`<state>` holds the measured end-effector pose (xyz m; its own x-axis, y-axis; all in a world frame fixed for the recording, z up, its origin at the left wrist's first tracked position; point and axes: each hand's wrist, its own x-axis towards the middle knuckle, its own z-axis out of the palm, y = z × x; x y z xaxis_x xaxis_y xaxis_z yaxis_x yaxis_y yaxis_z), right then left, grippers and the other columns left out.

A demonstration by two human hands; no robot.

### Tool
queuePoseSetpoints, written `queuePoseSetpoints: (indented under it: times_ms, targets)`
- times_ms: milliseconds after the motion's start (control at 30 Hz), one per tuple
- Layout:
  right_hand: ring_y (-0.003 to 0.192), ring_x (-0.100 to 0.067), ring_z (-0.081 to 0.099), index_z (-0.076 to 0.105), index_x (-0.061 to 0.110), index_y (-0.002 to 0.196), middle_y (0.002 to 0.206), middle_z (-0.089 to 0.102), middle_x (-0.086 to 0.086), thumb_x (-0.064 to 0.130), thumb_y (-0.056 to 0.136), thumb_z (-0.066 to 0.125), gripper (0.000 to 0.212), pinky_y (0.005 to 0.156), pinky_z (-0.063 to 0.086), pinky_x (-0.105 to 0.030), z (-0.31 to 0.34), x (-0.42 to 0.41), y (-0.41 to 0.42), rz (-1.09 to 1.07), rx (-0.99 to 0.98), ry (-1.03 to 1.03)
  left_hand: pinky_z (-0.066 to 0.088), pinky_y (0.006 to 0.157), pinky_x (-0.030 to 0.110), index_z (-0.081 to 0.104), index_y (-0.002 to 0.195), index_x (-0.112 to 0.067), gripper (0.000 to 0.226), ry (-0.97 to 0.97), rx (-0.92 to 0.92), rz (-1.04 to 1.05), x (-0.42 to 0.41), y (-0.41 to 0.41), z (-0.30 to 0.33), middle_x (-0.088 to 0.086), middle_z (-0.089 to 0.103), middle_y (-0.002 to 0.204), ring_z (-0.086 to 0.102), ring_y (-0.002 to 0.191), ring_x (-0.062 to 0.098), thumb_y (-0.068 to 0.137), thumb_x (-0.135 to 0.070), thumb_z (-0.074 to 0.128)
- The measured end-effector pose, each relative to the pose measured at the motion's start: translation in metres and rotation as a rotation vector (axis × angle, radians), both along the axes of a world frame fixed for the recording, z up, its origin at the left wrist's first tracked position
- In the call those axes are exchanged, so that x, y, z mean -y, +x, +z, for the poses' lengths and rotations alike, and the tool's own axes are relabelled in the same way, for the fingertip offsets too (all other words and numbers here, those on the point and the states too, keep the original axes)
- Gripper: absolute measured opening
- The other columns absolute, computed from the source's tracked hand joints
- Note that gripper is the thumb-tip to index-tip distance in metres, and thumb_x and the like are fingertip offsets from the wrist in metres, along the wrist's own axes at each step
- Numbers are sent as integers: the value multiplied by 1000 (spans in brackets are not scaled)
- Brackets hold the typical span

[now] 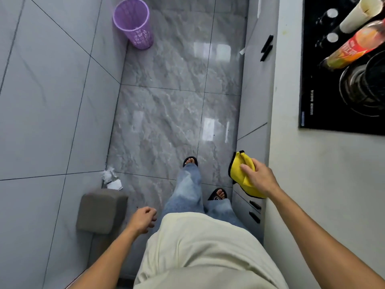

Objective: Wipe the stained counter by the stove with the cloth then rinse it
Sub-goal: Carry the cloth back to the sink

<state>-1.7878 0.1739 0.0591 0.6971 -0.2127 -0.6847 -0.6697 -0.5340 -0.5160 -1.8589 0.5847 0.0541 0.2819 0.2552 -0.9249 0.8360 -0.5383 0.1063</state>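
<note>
A yellow microfibre cloth with dark edging [243,174] is gripped by the right hand [259,177], fingers curled over its folds, just at the near edge of the pale counter [325,184] on the right. The left hand [143,220] is held low on the left over the grey floor, fingers loosely curled around nothing. Far along the counter a black glass stove [312,80] is set — on it a tall bottle with a red and orange label [352,49] is seen, its contents amber at the base, beside a cream cylinder [362,14] whose inside cannot be made out. At the far left a purple perforated plastic bin [134,22] stands on the floor; nothing can be made out inside it.
</note>
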Motion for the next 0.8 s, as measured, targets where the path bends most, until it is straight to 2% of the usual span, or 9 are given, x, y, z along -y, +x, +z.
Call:
queuePoseSetpoints:
  times_ms: [133,267,367,467,600,667,800]
  targets:
    - [79,-5,59,66,22,129,104,69,-2,38,105,59,30,59,42,-24,-1,-10,36,-31,-40,-12,28,53,25,67,93,-4,21,-18,7,9,-14,46,-14,8,59,73,43,56,19,105,-12,53]
    - [91,-22,62,65,19,132,108,69,-4,37,105,57,33,70,44,-30,-1,-8,49,-65,-119,-66,33,56,28,66,85,-7,25,-72,62,-87,-5,122,-21,13,66,81,54,67,24,105,-14,53]
    - [95,-25,59,65,17,133,108,66,-5,36,105,56,35,79,43,-33,-3,-5,47,-120,-183,-108,42,61,30,73,98,-7,23,-113,145,-187,11,190,-15,12,75,92,67,78,28,104,-19,55]
    - [102,-30,59,63,14,137,124,70,-14,35,106,56,38,85,42,-34,-8,-1,45,-200,-254,-103,48,73,32,75,102,-13,21,-161,234,-236,32,258,-6,8,78,97,76,88,30,104,-23,56]
    - [109,-31,59,60,13,143,136,67,-17,33,108,54,41,89,40,-32,-14,2,64,-222,-317,-88,51,74,32,71,97,-28,18,-185,342,-261,54,339,-2,-3,79,95,77,85,19,104,-28,55]
    - [121,-36,60,58,12,145,140,65,-17,32,108,54,43,91,40,-32,-18,8,82,-225,-343,-89,52,73,32,70,96,-32,17,-193,356,-278,62,372,-7,-5,79,95,77,84,15,105,-30,56]
    - [127,-38,59,55,11,148,143,63,-17,32,109,52,44,96,42,-35,-27,28,147,-239,-335,-84,51,73,31,71,101,-27,15,-162,321,-294,71,419,-19,1,78,98,76,84,19,106,-26,56]
